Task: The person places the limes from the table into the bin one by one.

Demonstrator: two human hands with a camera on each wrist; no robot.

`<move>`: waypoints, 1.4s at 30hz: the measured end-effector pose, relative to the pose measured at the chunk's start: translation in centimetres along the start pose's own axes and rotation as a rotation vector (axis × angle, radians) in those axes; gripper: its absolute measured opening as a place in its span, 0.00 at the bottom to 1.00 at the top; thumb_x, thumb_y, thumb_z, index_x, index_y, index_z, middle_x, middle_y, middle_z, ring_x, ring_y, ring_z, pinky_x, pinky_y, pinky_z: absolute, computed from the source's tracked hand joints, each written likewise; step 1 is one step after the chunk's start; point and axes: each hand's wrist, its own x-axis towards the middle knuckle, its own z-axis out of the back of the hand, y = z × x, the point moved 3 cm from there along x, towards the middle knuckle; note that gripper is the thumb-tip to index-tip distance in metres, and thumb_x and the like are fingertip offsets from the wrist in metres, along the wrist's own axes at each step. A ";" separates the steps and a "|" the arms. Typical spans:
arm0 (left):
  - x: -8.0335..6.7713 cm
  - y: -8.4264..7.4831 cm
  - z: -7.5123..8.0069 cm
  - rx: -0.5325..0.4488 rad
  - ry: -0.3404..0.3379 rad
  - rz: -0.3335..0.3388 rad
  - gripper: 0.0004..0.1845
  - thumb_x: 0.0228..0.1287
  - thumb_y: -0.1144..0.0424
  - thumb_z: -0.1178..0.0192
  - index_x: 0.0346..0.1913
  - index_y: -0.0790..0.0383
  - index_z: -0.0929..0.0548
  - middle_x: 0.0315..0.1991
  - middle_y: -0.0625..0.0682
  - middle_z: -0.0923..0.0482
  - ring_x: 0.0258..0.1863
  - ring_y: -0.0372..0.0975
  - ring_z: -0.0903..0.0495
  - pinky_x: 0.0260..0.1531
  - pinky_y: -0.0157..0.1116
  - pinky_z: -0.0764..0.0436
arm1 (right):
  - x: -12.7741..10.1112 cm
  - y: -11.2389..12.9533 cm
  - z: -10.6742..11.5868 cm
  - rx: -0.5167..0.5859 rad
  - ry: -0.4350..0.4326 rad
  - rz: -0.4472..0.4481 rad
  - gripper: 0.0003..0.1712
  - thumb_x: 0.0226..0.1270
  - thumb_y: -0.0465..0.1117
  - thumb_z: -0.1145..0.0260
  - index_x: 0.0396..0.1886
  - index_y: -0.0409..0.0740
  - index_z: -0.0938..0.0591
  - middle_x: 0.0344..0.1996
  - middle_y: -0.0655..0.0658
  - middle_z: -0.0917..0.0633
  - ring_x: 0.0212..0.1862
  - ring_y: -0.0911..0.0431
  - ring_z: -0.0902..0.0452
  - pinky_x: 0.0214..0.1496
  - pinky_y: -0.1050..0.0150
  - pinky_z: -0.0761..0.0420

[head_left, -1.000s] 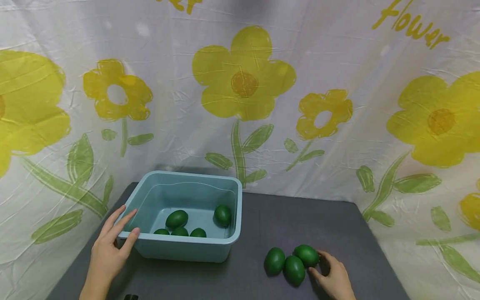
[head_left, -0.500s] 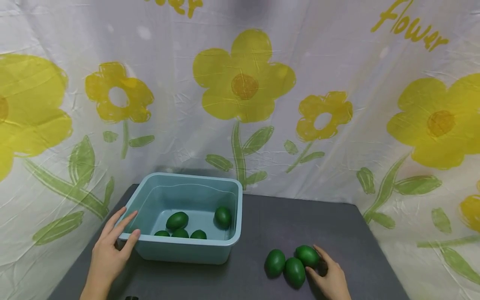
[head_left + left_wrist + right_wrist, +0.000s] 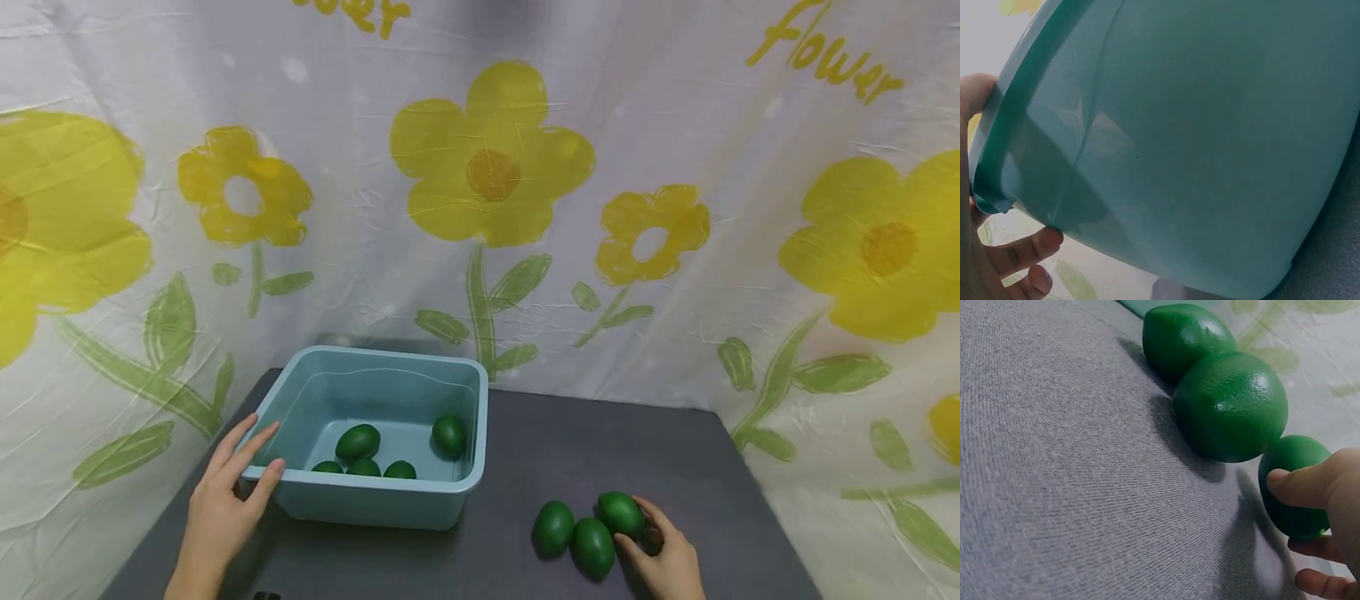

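I see my right hand (image 3: 670, 560) at the near right of the table, thumb and fingers curled around a green lime (image 3: 621, 513) that rests on the cloth. The lime is glossy, dark green, oval, with a finely pebbled skin; in the right wrist view my thumb (image 3: 1310, 484) presses its side. It is the rightmost of three limes outside the tub: a second lime (image 3: 593, 547) touches it, and a third lime (image 3: 552, 528) sits just beside that one, on the left. Five more limes lie inside the tub: three limes (image 3: 363, 467) in a row by the near wall, a fourth (image 3: 357, 442) just behind them, a fifth (image 3: 449, 435) near the right wall. That makes eight limes in all.

My left hand (image 3: 225, 508) rests on the near left corner of the pale blue plastic tub (image 3: 375, 503), fingers straight and spread, thumb on the rim.

The table (image 3: 570, 433) is covered in dark grey woven fabric. Behind it hangs a wrinkled white curtain (image 3: 675, 108) printed with large yellow flowers and green leaves.
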 end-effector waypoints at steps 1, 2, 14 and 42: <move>0.0 0.0 0.0 -0.002 0.003 0.004 0.27 0.71 0.56 0.29 0.72 0.50 0.18 0.79 0.54 0.33 0.68 0.61 0.26 0.36 0.44 0.27 | 0.0 0.0 0.0 0.001 -0.004 -0.001 0.43 0.62 0.55 0.19 0.72 0.43 0.22 0.54 0.31 0.12 0.46 0.41 0.11 0.50 0.38 0.15; 0.0 0.0 0.0 0.001 0.004 0.008 0.27 0.71 0.56 0.29 0.72 0.49 0.18 0.79 0.54 0.33 0.68 0.61 0.26 0.37 0.45 0.27 | 0.0 0.0 0.1 0.000 -0.010 -0.002 0.43 0.62 0.55 0.19 0.72 0.43 0.22 0.54 0.31 0.12 0.45 0.41 0.11 0.49 0.39 0.15; -0.1 -0.1 -0.2 -0.038 0.015 0.028 0.28 0.73 0.56 0.31 0.73 0.50 0.20 0.81 0.54 0.35 0.73 0.65 0.31 0.50 0.66 0.28 | -0.2 0.6 0.9 0.014 -0.127 -0.006 0.42 0.63 0.59 0.20 0.72 0.47 0.21 0.51 0.35 0.11 0.39 0.52 0.17 0.43 0.49 0.18; 0.0 -0.2 -0.1 -0.065 0.001 0.031 0.27 0.72 0.57 0.31 0.72 0.52 0.19 0.80 0.57 0.34 0.73 0.66 0.32 0.53 0.69 0.30 | 0.5 4.7 4.1 0.143 -0.370 0.064 0.33 0.66 0.53 0.21 0.69 0.52 0.17 0.43 0.47 0.10 0.38 0.61 0.25 0.38 0.63 0.30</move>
